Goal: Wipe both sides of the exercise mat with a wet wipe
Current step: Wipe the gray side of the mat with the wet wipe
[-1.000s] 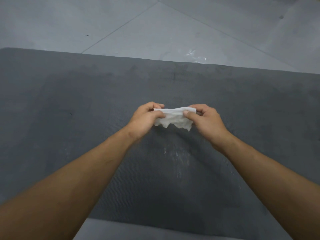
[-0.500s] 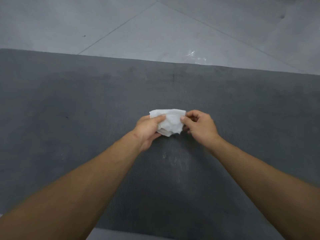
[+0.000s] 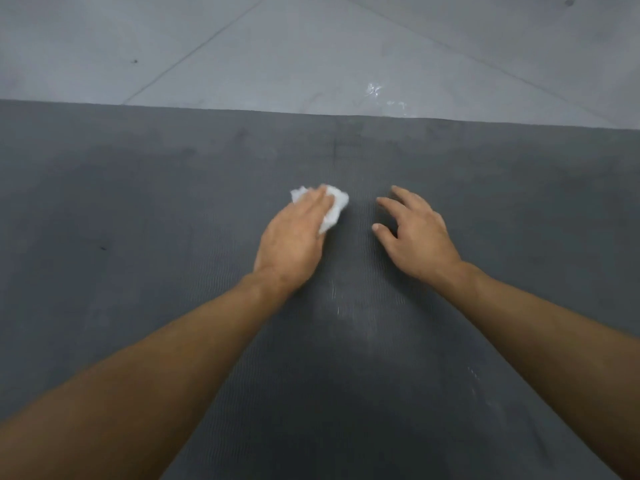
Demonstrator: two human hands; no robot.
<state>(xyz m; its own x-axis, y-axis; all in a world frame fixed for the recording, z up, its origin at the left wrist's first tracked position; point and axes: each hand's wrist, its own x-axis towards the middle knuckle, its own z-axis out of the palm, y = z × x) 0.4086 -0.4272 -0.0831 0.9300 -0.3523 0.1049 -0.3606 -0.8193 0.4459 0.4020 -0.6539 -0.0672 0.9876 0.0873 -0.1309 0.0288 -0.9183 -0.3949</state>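
Observation:
A dark grey exercise mat lies flat on the floor and fills most of the view. My left hand presses a crumpled white wet wipe onto the mat with straight fingers; the wipe shows past my fingertips. Just to the right, my right hand hovers over the mat with its fingers spread and loosely bent, holding nothing. It is apart from the wipe.
Grey tiled floor lies beyond the mat's far edge, with a small wet shine on it. Faint pale streaks mark the mat near my wrists.
Both hands held the wipe bunched between them before. Now my right hand has let go and moved right, while my left hand has laid the wipe flat on the mat.

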